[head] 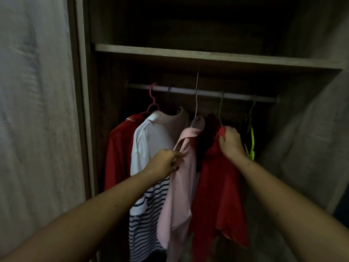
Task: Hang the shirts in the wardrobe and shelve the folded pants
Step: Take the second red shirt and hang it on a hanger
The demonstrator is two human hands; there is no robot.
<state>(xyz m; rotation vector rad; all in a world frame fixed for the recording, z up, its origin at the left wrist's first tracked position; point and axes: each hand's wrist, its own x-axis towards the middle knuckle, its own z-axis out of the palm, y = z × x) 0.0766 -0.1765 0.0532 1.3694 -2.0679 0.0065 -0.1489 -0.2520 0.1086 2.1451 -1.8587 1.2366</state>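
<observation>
Hanging step: left hand (166, 161) pinches pink shirt (181, 186) placket; right hand (231, 142) clenched on red shirt (221, 195) shoulder, mid-rail (188, 91); next, seat and straighten; pants unseen

A pale metal wardrobe rail (188, 91) under a grey-brown wooden shelf (207, 54) carries plastic hangers: a pink one (152, 103), a green one (220, 105) and a bare lime-green one (251, 133).
</observation>
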